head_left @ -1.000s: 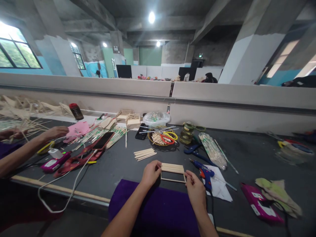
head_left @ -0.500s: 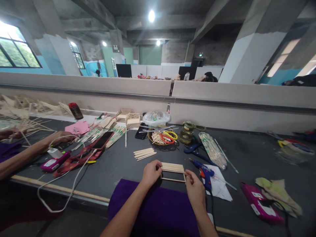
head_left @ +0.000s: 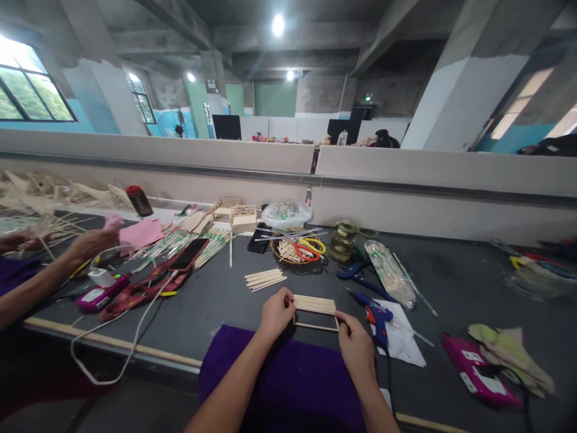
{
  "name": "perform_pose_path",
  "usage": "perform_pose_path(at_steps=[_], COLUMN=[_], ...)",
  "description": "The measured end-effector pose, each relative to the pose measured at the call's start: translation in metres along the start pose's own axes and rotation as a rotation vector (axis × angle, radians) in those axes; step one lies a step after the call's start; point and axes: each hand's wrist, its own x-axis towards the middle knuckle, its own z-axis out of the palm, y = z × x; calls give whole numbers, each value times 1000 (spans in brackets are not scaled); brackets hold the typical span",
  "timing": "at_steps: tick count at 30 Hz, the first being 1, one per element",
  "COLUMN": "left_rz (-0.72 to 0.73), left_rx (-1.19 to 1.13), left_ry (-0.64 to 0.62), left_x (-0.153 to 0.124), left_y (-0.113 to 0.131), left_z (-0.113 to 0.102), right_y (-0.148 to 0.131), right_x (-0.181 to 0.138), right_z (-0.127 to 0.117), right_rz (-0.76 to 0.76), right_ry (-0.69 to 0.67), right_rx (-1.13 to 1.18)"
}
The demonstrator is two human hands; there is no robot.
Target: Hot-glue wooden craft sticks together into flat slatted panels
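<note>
Nearest to you, a purple cloth (head_left: 288,385) covers your lap at the edge of the dark table (head_left: 216,300). Just past it, both of your hands grip a small stick frame (head_left: 315,313), a rectangle of thin wooden sticks with several sticks packed along its far side and an open gap on the near side. Your left hand (head_left: 276,313) pinches the frame's left end between thumb and fingers. Your right hand (head_left: 356,352) pinches its near right corner with closed fingertips. I cannot tell whether the frame rests on the table or is held just above it.

Just right of your right hand, a blue and orange glue gun (head_left: 374,313) lies on a sheet of white paper (head_left: 403,343). Further right sit a pink device (head_left: 478,373) and a crumpled rag (head_left: 509,355).

Beyond the frame, a small bundle of loose sticks (head_left: 265,279) lies flat on the table. Behind that, a bowl (head_left: 297,249) holds sticks and red and yellow scissors, with a glass jar (head_left: 341,240) beside it on the right.

Far to your left, a co-worker's hand (head_left: 92,243) hovers over a clutter of sticks and cables, near a phone (head_left: 188,255) lying face up.
</note>
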Motion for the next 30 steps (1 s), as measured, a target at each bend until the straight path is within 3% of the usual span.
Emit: perform_pose_path(at_steps=[5, 16, 25, 30], left_rz=[19, 39, 5, -16], left_rx=[-20, -96, -9, 38], left_ry=[0, 4, -18, -19], left_x=[-1, -1, 0, -1], left_y=[-3, -6, -4, 1], left_z=[0, 2, 2, 0], right_y=[3, 3, 2, 1], right_x=[0, 0, -1, -1], right_z=[3, 4, 4, 2], right_rz=[-102, -104, -72, 46], right_ry=[16, -47, -71, -81], right_rx=[-61, -181, -170, -125])
